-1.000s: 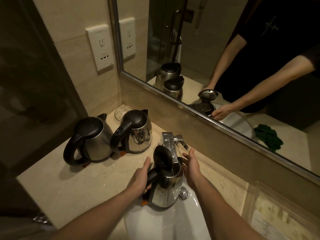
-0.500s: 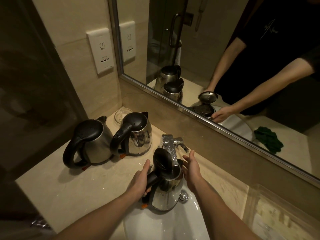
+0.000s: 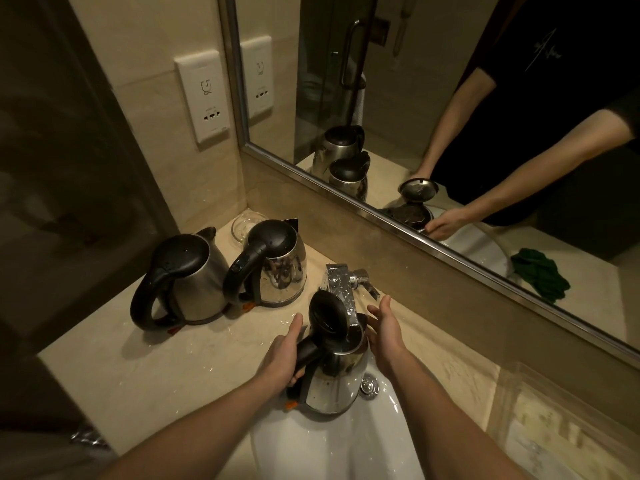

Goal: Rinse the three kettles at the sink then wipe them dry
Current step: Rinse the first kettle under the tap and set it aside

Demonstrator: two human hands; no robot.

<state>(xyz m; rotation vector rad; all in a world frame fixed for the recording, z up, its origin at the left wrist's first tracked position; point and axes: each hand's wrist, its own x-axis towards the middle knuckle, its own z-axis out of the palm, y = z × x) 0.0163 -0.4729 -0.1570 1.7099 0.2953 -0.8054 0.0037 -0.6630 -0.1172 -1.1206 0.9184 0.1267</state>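
Observation:
A steel kettle [image 3: 337, 382] with its black lid flipped up stands over the white sink [image 3: 346, 445], right under the chrome faucet [image 3: 341, 289]. My left hand [image 3: 282, 358] grips its black handle. My right hand [image 3: 384, 327] is beside the kettle's rim on the right, fingers straight, and I cannot tell whether it touches the rim. Two more steel kettles with closed black lids stand on the counter to the left: one [image 3: 187, 278] at far left, one [image 3: 273, 265] next to it.
A glass dish [image 3: 242, 223] sits in the corner behind the kettles. A wall socket [image 3: 204, 98] is above. The mirror [image 3: 450, 98] runs along the back and reflects a green cloth [image 3: 540, 278]. A clear tray [image 3: 554, 427] lies at right on the wet beige counter [image 3: 138, 375].

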